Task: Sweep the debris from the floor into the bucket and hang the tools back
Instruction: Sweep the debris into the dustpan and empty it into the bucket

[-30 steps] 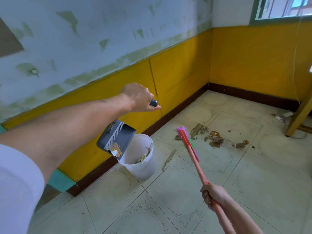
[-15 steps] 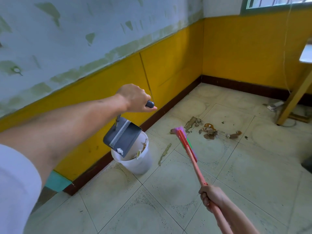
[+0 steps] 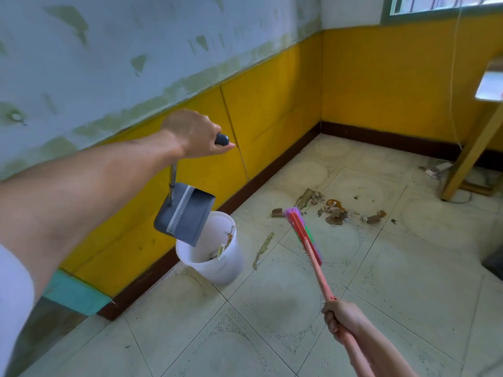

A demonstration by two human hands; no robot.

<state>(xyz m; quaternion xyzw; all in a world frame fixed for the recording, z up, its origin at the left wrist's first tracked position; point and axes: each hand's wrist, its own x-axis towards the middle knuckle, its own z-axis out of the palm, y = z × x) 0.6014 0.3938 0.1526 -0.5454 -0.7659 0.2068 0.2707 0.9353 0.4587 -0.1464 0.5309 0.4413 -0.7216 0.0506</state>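
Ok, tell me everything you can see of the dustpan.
The dustpan is dark grey, plastic-looking, with a pale comb-like ridge across its pan and a thin metal stem to a dark handle gripped by the left hand. It hangs tilted, lip down, over the white bucket; no debris shows on it.

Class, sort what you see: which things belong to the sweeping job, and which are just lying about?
Job: grey plastic dustpan, white plastic bucket, pink-handled broom, brown floor debris, left hand, right hand.
Lying about: slanted wooden table leg, white object on the floor beside it, green window frame.
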